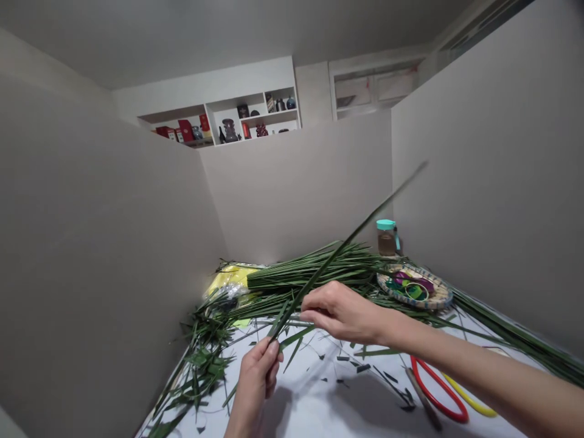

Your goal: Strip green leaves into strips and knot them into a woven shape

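Low in the middle, my left hand (260,368) pinches the base of a long green leaf strip (351,237) between thumb and fingers. From there the strip slants up and right, its far tip blurred in front of the grey panel. Shorter leaf ends stick out around the same grip. My right hand (342,311) is just right of the strip, fingers curled and pressed together in a pinch. Whatever lies between those fingertips is hidden. Below both hands, small leaf scraps (364,368) are scattered on the white tabletop (319,413).
A thick bundle of long leaves (301,274) lies at the back. Leaf offcuts (205,365) pile up at left. A woven basket (442,299) and a teal-lidded jar (386,240) stand back right. A red looped handle (440,389) and a yellow one (472,398) lie under my right forearm.
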`<state>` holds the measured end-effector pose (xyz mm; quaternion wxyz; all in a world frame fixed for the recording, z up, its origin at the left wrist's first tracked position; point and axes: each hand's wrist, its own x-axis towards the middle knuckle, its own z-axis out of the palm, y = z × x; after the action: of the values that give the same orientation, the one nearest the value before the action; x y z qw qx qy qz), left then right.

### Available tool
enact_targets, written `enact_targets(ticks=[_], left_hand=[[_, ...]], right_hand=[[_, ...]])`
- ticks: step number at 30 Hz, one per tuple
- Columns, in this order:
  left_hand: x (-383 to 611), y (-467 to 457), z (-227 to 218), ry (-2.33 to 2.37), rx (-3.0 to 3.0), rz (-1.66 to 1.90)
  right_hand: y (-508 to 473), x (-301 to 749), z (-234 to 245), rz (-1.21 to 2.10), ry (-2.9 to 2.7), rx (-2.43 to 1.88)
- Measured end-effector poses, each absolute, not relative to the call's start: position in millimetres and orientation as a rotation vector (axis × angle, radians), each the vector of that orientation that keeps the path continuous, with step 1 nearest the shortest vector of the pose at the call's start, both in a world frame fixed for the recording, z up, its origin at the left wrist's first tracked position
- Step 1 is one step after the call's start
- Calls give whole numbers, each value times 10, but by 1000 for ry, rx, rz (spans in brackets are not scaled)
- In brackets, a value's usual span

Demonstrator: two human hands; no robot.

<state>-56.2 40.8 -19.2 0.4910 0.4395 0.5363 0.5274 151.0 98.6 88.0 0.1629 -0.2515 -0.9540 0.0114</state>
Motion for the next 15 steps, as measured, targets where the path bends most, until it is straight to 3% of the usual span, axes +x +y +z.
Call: enact_targets(ticks=[4,11,15], left_hand=[[-579,399,-205,1299,1057,1290],[-453,371,-244,1315,1034,1286],[-500,363,-202,1335,967,1360]], right_hand=[[1104,1684,899,166,-2875,-581],[1168,1547,831,-194,-2634,-896],[993,1392,852,-253,-2631,-718]])
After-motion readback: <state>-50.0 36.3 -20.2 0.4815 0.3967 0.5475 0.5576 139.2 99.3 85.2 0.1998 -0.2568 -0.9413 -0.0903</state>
